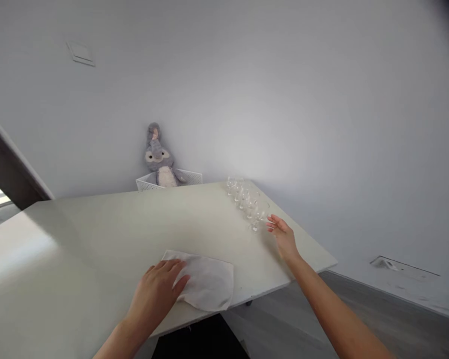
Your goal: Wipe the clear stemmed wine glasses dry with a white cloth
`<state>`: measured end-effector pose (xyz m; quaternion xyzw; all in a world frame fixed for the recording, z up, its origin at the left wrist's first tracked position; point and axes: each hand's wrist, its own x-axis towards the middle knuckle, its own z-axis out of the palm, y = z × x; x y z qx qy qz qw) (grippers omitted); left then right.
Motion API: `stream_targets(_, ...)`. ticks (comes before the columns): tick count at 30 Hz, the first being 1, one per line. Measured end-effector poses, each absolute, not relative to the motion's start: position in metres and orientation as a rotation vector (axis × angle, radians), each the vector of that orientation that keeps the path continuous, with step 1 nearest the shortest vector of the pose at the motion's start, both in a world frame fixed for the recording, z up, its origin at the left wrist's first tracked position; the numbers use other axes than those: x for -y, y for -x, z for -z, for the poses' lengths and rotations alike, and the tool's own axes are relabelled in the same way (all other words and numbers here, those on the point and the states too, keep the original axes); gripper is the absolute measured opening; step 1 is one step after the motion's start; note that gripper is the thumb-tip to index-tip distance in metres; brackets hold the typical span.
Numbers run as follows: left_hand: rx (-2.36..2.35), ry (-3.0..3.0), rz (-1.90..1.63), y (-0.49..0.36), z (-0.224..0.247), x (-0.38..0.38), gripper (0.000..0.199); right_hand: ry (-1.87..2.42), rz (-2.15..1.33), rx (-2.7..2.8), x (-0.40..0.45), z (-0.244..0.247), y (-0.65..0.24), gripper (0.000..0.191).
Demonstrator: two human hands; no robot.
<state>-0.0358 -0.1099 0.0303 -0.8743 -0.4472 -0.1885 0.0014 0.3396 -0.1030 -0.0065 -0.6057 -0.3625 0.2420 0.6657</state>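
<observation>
Several clear stemmed glasses point(255, 213) stand upright in a row along the right side of the white table point(134, 234). My right hand point(283, 236) is beside the nearest glass, its fingers apart and reaching toward the bowl; whether the fingertips touch it I cannot tell. Close to the table's front edge lies a white cloth point(207, 281), spread flat. My left hand point(159, 286) rests over the cloth's left part with fingers and thumb apart, holding nothing.
A grey plush rabbit point(160, 162) sits in a white perforated basket point(192, 178) behind the table's far edge, against the wall. Below the front edge is a black seat-like surface point(200, 341). The table's right edge drops to a grey floor point(344, 304).
</observation>
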Motion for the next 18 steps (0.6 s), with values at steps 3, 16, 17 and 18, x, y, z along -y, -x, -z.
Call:
stream_targets(3, 1.480, 2.754, 0.581, 0.017, -0.049, 0.096, 0.037, 1.381, -0.730, 0.926, 0.087, 0.013, -0.347, 0.071)
stream_targets(16, 1.772, 2.886, 0.594, -0.010, -0.016, -0.013, 0.034, 1.296, -0.985, 1.016, 0.048, 0.007, -0.337, 0.099)
stream_targets(17, 1.794, 2.890, 0.639, -0.008, -0.011, -0.015, 0.034, 1.289, -0.991, 1.020, 0.047, 0.007, -0.336, 0.097)
stream_targets(18, 1.810, 2.895, 0.689, -0.006, -0.007, -0.017, 0.033, 1.280, -0.998, 1.025, 0.046, 0.007, -0.334, 0.094)
